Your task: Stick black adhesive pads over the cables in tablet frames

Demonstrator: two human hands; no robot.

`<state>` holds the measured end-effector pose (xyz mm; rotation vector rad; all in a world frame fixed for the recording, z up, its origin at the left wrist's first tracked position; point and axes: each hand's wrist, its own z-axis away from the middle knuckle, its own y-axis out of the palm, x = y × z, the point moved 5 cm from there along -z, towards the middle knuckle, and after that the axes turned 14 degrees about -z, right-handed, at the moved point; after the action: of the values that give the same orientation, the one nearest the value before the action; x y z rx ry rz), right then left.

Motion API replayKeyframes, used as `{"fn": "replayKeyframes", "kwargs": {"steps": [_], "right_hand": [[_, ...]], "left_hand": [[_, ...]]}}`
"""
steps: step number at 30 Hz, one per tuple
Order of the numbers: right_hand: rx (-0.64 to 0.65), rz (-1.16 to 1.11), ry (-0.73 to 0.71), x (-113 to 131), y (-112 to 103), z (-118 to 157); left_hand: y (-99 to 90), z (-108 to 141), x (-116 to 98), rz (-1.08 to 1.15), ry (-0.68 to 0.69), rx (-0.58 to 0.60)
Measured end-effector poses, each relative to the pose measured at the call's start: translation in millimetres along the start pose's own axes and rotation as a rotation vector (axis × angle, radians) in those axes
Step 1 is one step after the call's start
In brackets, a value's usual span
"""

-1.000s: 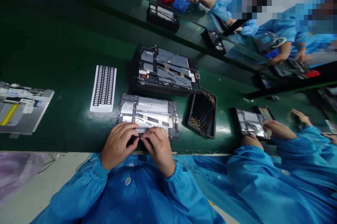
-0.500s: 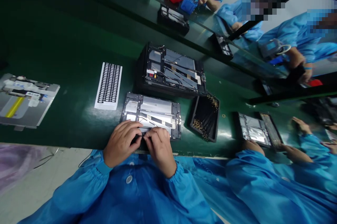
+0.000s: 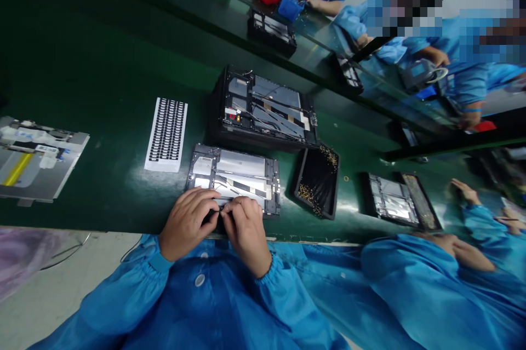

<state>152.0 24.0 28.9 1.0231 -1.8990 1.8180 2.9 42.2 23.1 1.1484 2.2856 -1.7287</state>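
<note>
Where fingers (image 3: 207, 205) work, green bench (image 3: 107, 185), pale floor (image 3: 92, 265)

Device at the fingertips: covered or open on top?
Open: the device shows bare silver plates and dark strips with no cover over them; the left hand and right hand partly hide its near edge.

No legible text, numbers or brands. Small white rectangular label (image 3: 46, 148) on flat silver metal panel (image 3: 53, 177), left: any print too small. Silver-and-black rectangular device (image 3: 242, 162), near: surface marks unreadable. White paper sheet (image 3: 162, 166), left of device: rows of black stickers (image 3: 166, 136), characters unresolved.
</note>
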Motion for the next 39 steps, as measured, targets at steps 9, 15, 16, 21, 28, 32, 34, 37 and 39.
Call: {"fn": "replayKeyframes", "kwargs": {"steps": [9, 15, 16, 21, 28, 32, 34, 37, 39], "right_hand": [[-0.101, -0.348, -0.061, -21, -21, 6], [-0.112, -0.256, -0.082, -17, -15, 3], [-0.118, -0.242, -0.084, -16, -14, 3], [-0.109, -0.216, -0.071, -15, -13, 2], [-0.067, -0.166, -0.058, -19, -10, 5], [-0.07, -0.161, -0.065, -18, -11, 5], [-0.065, -0.156, -0.073, -17, -11, 5], [-0.072, -0.141, -0.086, -17, -11, 5], [-0.082, -0.134, -0.085, -17, -11, 5]], "left_hand": [[2.1, -3, -1, -0.075, 0.045, -0.004], [2.7, -2, -1, -0.108, 0.054, 0.011], [2.9, -2, 0, -0.107, 0.052, 0.013], [4.3, -1, 1, -0.102, 0.049, 0.026], [3.4, -1, 0, -0.096, 0.054, 0.013], [1.7, -2, -1, -0.095, 0.068, 0.003], [1.0, -2, -1, -0.088, 0.072, 0.0], [0.9, -2, 0, -0.085, 0.073, -0.005], [1.5, -2, 0, -0.087, 0.072, -0.006]]}}
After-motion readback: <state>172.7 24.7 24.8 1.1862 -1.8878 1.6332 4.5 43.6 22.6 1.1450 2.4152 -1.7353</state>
